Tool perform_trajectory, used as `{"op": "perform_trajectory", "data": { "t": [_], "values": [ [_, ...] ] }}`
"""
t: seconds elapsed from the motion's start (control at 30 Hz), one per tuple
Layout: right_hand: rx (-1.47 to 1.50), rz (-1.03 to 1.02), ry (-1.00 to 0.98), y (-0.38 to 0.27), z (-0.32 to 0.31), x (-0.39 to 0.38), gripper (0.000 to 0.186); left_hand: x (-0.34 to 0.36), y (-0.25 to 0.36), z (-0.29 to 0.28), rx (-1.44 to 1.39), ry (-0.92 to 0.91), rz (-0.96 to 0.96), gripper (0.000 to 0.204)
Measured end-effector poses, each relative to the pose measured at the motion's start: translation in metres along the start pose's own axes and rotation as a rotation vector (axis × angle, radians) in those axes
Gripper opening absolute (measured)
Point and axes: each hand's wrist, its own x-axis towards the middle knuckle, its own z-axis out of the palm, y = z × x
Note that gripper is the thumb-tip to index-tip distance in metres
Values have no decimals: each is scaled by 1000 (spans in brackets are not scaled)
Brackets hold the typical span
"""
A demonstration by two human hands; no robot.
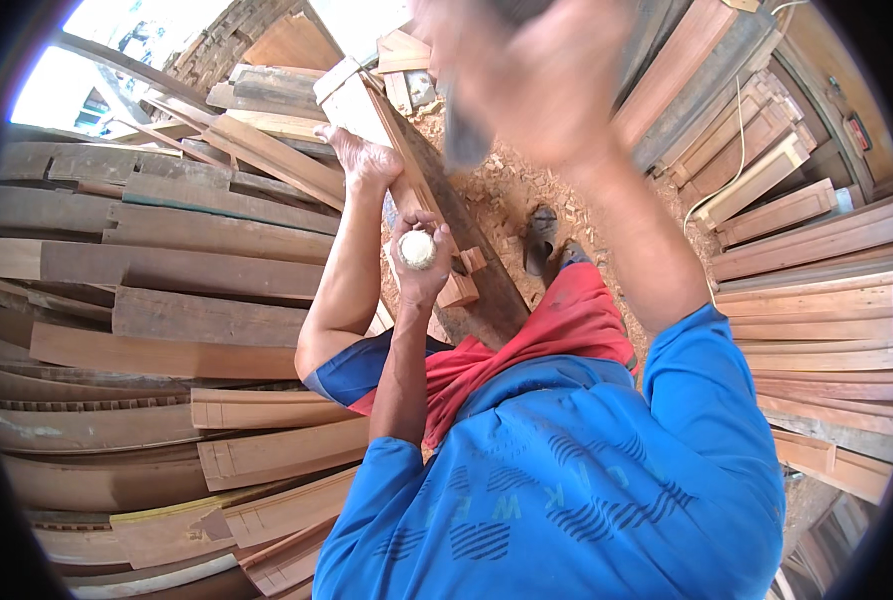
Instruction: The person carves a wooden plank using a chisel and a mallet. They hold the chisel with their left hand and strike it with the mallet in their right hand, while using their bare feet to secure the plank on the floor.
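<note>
My left hand [424, 286] is closed around an upright chisel, seen end-on. Only the pale, frayed top of its handle [417, 250] shows; the blade is hidden beneath the hand. Below it lies a reddish-brown length of timber [457, 292], with a small wood block [473, 259] beside it. My right hand [541, 85] is raised high and smeared by motion. It grips a dark grey, hammer-like tool [466, 140] whose exact shape is blurred. My bare left foot [366, 158] presses on the timber's far part.
Stacked planks [216, 270] fill the left side. More boards [816, 330] and panelled frames [756, 150] stand at the right, with a pale cable [741, 140] across them. Wood shavings [511, 185] cover the floor around a sandal [540, 240].
</note>
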Motion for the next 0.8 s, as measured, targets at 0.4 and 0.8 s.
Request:
{"op": "perform_trajectory", "data": {
  "t": [0.4, 0.8],
  "values": [
    [104, -2, -88, -8, 7, -3, 47, 1, -6, -6, 152, -147, 21, 19],
    [-125, 346, -965, 17, 50, -91, 45, -15, -40, -27, 294, -93, -60, 17]
  ]
}}
